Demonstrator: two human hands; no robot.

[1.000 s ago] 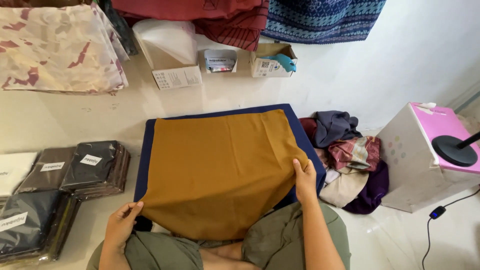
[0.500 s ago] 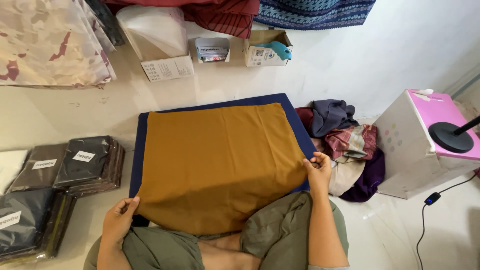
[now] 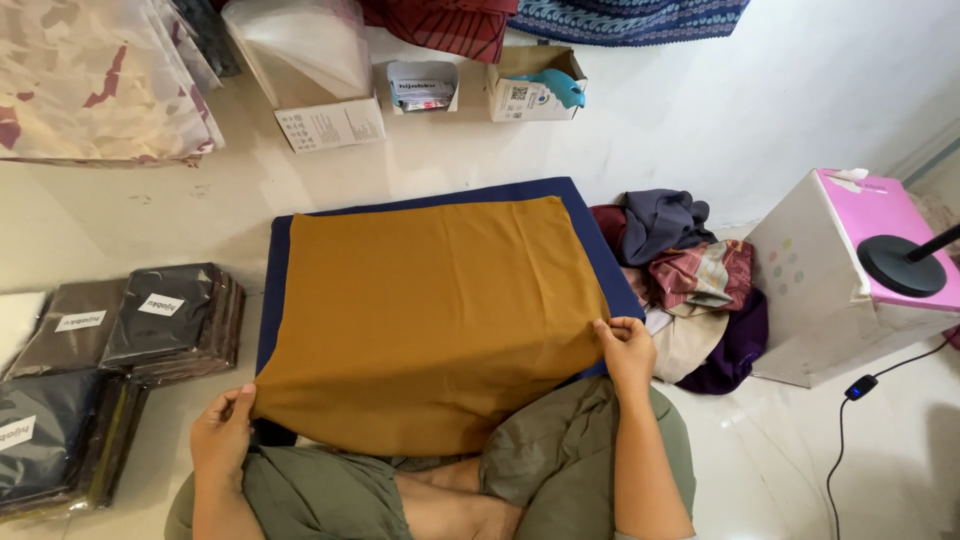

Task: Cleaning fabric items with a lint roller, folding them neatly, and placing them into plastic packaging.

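Note:
A folded mustard-brown cloth [image 3: 430, 310] lies spread on a dark blue board [image 3: 278, 270] on the floor in front of me. My left hand [image 3: 222, 432] pinches the cloth's near left corner. My right hand [image 3: 627, 345] pinches its near right corner at the board's right edge. The cloth's near edge drapes toward my lap, over my olive-green trousers [image 3: 560, 450].
Stacks of dark packaged cloths [image 3: 150, 320] sit at the left. A heap of loose fabrics [image 3: 690, 280] lies at the right, beside a white and pink box [image 3: 830, 270] bearing a black lamp base [image 3: 905, 262]. Small cartons [image 3: 525, 85] and patterned cloth [image 3: 90, 80] line the far side.
My right hand has slid from the top of the cloth down to its near right corner and gripped it. The left hand keeps hold of the left corner.

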